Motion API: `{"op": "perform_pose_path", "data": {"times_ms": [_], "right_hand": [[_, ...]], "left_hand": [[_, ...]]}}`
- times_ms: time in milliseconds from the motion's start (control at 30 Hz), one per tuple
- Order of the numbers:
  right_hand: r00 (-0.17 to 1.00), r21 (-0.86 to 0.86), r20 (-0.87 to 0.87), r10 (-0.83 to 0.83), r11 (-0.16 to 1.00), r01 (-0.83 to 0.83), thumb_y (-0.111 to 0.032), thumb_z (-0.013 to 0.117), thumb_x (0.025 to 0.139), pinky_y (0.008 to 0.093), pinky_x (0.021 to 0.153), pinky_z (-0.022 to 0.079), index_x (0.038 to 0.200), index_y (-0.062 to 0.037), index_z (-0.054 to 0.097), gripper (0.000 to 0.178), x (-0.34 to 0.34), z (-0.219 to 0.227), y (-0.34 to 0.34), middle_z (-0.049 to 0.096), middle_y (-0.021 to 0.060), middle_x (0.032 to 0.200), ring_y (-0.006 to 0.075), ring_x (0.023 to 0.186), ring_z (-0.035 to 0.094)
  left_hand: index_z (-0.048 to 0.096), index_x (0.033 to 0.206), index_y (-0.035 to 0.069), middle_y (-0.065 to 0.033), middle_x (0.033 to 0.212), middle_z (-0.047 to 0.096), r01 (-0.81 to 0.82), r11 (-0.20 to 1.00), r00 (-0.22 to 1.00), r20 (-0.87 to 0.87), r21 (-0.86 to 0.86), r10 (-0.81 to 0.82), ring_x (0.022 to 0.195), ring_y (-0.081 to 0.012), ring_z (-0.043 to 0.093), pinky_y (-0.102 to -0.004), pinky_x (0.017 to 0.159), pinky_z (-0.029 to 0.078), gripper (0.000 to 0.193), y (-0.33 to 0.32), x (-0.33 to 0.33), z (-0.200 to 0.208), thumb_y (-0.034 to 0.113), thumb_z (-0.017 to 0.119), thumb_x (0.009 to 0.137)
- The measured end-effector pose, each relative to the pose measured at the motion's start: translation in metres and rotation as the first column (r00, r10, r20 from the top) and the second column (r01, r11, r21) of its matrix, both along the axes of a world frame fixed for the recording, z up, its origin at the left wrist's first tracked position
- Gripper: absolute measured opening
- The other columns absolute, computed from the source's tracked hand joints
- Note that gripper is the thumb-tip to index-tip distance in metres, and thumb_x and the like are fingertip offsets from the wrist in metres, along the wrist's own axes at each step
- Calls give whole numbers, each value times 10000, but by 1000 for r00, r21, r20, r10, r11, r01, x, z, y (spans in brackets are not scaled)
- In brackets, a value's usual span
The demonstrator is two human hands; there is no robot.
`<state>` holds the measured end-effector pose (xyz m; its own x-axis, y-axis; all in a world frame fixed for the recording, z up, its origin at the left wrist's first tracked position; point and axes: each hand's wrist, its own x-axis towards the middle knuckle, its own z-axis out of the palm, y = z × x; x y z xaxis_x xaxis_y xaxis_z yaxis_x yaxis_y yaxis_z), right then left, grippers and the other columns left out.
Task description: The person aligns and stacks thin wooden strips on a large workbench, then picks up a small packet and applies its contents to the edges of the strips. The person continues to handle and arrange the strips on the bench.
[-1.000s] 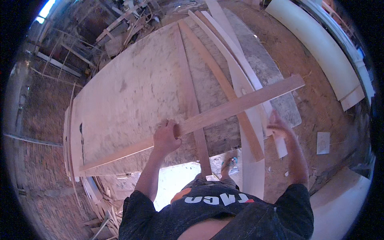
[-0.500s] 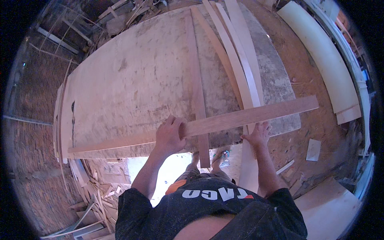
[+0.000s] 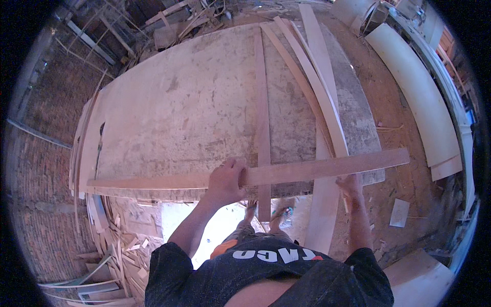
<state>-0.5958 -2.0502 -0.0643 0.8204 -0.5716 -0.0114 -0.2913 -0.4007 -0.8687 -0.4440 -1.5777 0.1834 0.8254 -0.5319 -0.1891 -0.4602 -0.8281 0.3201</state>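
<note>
A long narrow wooden plank (image 3: 302, 171) lies crosswise along the near side of a worn wooden tabletop (image 3: 179, 117), its right end past the table's right edge. My left hand (image 3: 227, 179) is closed over the plank near its middle. Lower right, my right hand (image 3: 350, 185) is under and just in front of the plank, its fingers partly hidden. It appears closed on the near end of a pale wooden strip (image 3: 322, 94) that runs under the plank. A wider board (image 3: 325, 204) lies beneath the strips and juts over the near edge.
Another narrow board (image 3: 263, 102) runs lengthwise over the table and past its near edge. Offcuts (image 3: 123, 256) are heaped at lower left beside a brick wall (image 3: 41, 169). A large curved pale sheet (image 3: 419, 97) rests at right. Small scraps, including a pale square piece (image 3: 399, 212), lie on the floor.
My right hand has moved right and slightly down, and the near ends of the pale strips have swung right over the wider board. The left hand keeps its hold. The whole view has shifted somewhat.
</note>
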Motion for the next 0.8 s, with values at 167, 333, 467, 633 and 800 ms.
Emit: {"op": "perform_pose_path", "data": {"times_ms": [167,333,467,633,800], "right_hand": [[996,311,84,-36,950,9,-77,841,646,473,1050,516,1427,-42,543,836,-23,23,-107,683,227,1261,389,1230,639],[1000,214,-22,-16,977,20,-67,853,610,449,1034,529,1436,-46,540,884,-17,122,-195,703,216,1236,367,1196,667],[973,-261,-221,71,957,-129,-64,861,580,424,1021,538,1440,-47,539,919,8,185,-201,720,208,1213,347,1164,691],[905,-393,-409,120,871,-293,-78,844,570,400,1015,537,1441,-41,540,924,47,254,-154,728,199,1200,330,1143,701],[935,-269,-194,297,900,-342,-124,827,606,380,1055,490,1454,4,514,912,79,183,-152,687,190,1280,284,1195,652]], "left_hand": [[604,1239,102,-166,1208,591,17,1000,997,-80,16,-15,1082,-386,661,-511,916,562,581,4,-12,-21,158,798,694],[614,1202,90,-173,1214,599,54,994,984,-176,96,-37,1159,-384,632,-509,962,545,550,-1,-22,-27,156,800,689],[569,1276,82,-193,1266,605,95,987,952,-302,126,-53,1188,-397,619,-522,991,527,629,-1,-21,-29,154,794,694],[549,1302,80,-221,1270,621,144,971,964,-250,189,-95,1184,-411,634,-531,978,527,647,7,-22,-65,168,789,707],[532,1326,54,-230,1266,625,239,963,940,-277,124,-198,1160,-434,640,-521,966,536,655,-16,-24,-86,166,774,727]]}}
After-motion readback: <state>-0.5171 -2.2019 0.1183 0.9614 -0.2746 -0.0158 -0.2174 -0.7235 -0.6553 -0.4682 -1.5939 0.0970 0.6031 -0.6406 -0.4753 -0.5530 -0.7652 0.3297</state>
